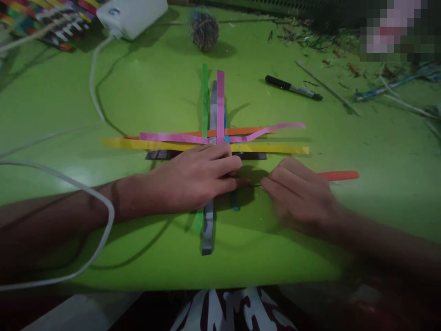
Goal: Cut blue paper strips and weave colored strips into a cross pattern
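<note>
Crossed paper-like strips lie on the green table. My left hand (203,177) lies palm down over their crossing, fingers pointing right and partly spread, pressing on them. A yellow strip (275,148), an orange strip (248,131), a black strip (257,156) and a pink strip (172,137) run sideways. A green strip (205,99), a grey strip (207,234), a blue strip (234,202) and another pink strip (221,101) run lengthwise. Right of them, my right hand (299,193) is closed in a pinch on a thin thing near my left fingertips. A red-orange tool (341,175) shows behind it.
A white cable (106,239) crosses over my left forearm from a white power block (134,16). Farther back are a tangled ball (204,31), a black pen (292,87), scraps (310,37) and a colourful woven piece (58,20). The table's front edge (155,288) is near.
</note>
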`<act>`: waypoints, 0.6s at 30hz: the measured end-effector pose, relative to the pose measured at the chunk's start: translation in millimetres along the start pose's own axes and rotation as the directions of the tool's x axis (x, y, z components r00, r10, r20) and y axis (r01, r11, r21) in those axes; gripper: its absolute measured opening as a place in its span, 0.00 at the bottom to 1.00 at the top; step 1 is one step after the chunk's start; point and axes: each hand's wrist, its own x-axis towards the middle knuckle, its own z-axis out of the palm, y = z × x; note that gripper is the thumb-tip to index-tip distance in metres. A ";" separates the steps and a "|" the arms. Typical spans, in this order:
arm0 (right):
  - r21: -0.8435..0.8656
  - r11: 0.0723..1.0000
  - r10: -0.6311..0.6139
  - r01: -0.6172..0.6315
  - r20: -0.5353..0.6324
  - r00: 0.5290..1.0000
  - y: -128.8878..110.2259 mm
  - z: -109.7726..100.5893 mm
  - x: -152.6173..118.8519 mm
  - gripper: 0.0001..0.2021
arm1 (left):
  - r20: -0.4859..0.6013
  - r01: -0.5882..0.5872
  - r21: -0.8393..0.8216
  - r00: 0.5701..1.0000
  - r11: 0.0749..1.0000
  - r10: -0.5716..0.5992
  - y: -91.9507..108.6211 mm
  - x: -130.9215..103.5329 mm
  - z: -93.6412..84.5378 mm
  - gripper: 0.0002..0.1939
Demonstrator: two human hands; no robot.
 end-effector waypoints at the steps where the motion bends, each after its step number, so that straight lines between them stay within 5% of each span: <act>1: 0.010 1.000 0.011 -0.011 0.011 1.000 -0.1 -0.7 1.5 0.14 | 0.000 0.000 0.002 1.000 1.000 0.000 0.0 0.4 -0.4 0.11; 7: 0.039 0.998 0.045 -0.047 0.049 0.998 1.6 -0.9 4.8 0.15 | 0.012 -0.019 0.022 1.000 1.000 0.019 0.0 -1.9 -1.4 0.10; 18: -0.064 0.997 -0.050 0.046 -0.066 0.997 2.9 -0.2 -1.5 0.09 | -0.011 -0.049 0.025 0.999 0.998 0.049 0.8 0.0 -2.1 0.14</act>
